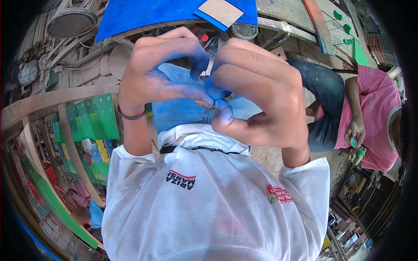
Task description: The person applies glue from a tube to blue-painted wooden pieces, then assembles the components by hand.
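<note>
While the person is looking straight down at their own lap, both hands are meeting right over the blue jeans [183,111]. The left hand [159,76], the one with the dark wristband [130,115], is curling its fingers in, and the right hand [261,98] is doing the same. Their fingertips [213,89] are pressing against each other in the middle. So the hands are together, knuckles up and tips touching. Honestly, it's impossible to tell whether anything small is pinched in there, because the fingers are hiding that spot.

As for progress, blue paint [191,54] is covering the fingertips and smearing across the back of the left hand, so going by that alone the blue colour looks like it's already been handled plenty. A blue board [143,13] is lying up by the knees, fully coated from what shows, with a bare tan square [221,11] sitting on top of it. What's left isn't really showing anywhere.

Off to the person's right, a co-worker in a pink shirt [379,108] is sitting and holding small green pieces [355,145]. Green perforated panels [93,117] are leaning on the left side, well apart from the hands. The person's white T-shirt [209,209] is filling the lower part of the view.
</note>
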### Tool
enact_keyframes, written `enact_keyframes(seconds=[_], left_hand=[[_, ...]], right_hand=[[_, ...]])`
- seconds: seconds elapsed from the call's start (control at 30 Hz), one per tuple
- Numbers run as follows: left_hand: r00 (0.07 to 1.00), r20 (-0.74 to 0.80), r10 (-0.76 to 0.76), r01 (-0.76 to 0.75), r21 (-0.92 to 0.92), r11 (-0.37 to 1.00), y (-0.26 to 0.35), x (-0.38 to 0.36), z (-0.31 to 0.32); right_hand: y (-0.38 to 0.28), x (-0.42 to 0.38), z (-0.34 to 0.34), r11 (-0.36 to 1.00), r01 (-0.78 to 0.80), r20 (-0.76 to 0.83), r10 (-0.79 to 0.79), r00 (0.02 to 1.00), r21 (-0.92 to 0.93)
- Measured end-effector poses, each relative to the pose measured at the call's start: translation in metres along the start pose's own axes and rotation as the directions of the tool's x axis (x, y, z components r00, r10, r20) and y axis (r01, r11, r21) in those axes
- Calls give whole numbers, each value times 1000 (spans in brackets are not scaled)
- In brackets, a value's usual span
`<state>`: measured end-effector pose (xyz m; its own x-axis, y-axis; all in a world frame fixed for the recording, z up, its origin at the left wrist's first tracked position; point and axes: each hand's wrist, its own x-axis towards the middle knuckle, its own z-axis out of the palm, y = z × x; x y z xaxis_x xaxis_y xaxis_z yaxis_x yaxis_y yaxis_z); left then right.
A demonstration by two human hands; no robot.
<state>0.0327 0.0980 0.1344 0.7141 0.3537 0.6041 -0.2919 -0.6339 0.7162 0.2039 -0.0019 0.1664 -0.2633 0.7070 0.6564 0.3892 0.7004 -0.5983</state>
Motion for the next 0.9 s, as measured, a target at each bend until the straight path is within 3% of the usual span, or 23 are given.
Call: enact_keyframes(seconds=[0.17, 0.27, 0.33, 0.47, 0.67, 0.9], left_hand=[[999, -31, 9, -10, -29, 1000, 5, 3, -1], [997, -35, 66, -70, -106, 992, 3, 1, -1], [995, -44, 84, -93, -278, 956, 2, -3, 1], [992, -68, 108, -126, -357, 926, 5, -4, 5], [981, -175, 81, -150, -430, 890, 7, -6, 15], [980, -183, 76, -152, -451, 880, 9, -8, 18]], right_hand=[[4, -3, -2, 990, -93, 1, 93, 996, 109], [9, -8, -6, 991, -102, -38, 105, 994, 88], [10, -10, -11, 987, -131, -29, 135, 990, 92], [10, -13, -14, 972, -209, 1, 210, 978, 109], [10, -16, -15, 967, -223, 18, 223, 975, 126], [11, -19, -14, 965, -214, 2, 216, 976, 149]])
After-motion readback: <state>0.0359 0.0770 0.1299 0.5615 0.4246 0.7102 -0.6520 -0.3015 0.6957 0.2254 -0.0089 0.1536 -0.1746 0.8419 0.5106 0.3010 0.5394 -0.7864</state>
